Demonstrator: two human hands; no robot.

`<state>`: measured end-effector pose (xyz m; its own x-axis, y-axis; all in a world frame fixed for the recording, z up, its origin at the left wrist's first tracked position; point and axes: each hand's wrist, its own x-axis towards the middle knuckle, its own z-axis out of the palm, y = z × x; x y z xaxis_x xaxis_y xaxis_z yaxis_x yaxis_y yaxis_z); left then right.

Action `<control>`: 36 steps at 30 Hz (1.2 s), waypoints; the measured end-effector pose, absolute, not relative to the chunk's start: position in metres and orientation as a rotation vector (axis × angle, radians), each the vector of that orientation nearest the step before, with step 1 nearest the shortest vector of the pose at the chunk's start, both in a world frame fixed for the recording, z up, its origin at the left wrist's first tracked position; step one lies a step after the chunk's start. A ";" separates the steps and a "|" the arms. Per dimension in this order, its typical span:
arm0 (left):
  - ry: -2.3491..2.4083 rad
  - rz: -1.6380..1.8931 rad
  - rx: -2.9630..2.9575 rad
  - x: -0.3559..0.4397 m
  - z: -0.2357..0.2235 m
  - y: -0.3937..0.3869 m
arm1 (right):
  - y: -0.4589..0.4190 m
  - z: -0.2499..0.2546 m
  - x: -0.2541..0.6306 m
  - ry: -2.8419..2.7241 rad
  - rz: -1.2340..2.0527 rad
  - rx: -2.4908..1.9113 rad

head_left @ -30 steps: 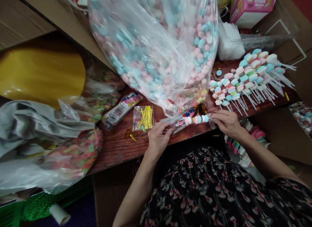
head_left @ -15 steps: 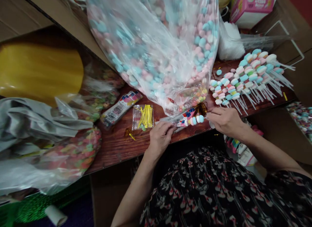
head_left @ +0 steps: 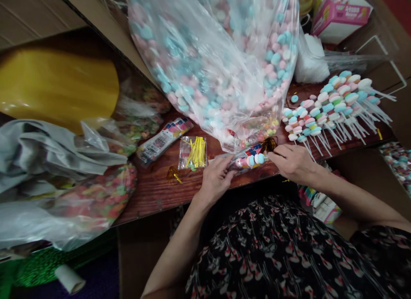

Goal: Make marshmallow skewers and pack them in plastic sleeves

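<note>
Pinched in my right hand (head_left: 293, 162) is the stick of a marshmallow skewer (head_left: 257, 159), its blue and white pieces pointing toward my other hand. My left hand (head_left: 217, 177) grips a small clear printed plastic bag (head_left: 239, 162) at the table edge. The skewer's far end lies inside or against this bag's mouth; the film blurs which. Behind both hands sits a large clear sack of pink, blue and white marshmallows (head_left: 205, 76). A tuft of gold twist ties (head_left: 269, 144) lies just beyond the skewer.
Piled marshmallow skewers (head_left: 335, 100) with white sticks lie at the right. Left of my hands are a packet of gold twist ties (head_left: 196, 153) and a stack of printed bags (head_left: 165, 140). A bag of gummy candy (head_left: 118, 192) overhangs the table's left end.
My right hand has moved left with the skewer, bringing the marshmallows closer to my left hand and the bag. The whole view has shifted slightly.
</note>
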<state>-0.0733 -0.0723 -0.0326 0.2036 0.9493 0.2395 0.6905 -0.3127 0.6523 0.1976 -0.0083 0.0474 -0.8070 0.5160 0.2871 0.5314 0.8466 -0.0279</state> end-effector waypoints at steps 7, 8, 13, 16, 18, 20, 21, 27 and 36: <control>1.682 0.829 2.328 -0.074 0.003 -0.059 | -0.016 0.036 0.204 -2.533 -0.274 -0.683; 1.647 0.881 2.333 -0.075 0.007 -0.057 | -0.017 0.036 0.205 -2.515 -0.276 -0.693; 1.285 0.844 2.103 -0.068 0.015 -0.055 | -0.014 0.041 0.210 -2.455 -0.191 -0.642; 1.221 0.797 2.025 -0.059 0.020 -0.056 | -0.007 0.049 0.212 -2.507 -0.240 -0.513; 1.206 0.745 2.038 -0.054 0.023 -0.056 | -0.002 0.055 0.213 -2.551 -0.313 -0.443; 1.245 0.667 2.084 -0.050 0.025 -0.057 | 0.002 0.059 0.212 -2.576 -0.366 -0.445; 1.288 0.625 2.117 -0.049 0.025 -0.057 | 0.003 0.060 0.212 -2.587 -0.382 -0.472; 1.656 0.424 2.359 -0.049 0.021 -0.058 | 0.002 0.065 0.207 -2.764 -0.261 -0.588; 1.652 0.343 2.362 -0.043 0.020 -0.053 | -0.010 0.069 0.187 -2.914 -0.067 -0.675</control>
<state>-0.0425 -0.0529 0.0195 0.3336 0.9411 0.0546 0.8853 -0.3326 0.3250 0.1868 -0.0098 0.0694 -0.8875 0.4338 0.1556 0.4405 0.8977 0.0098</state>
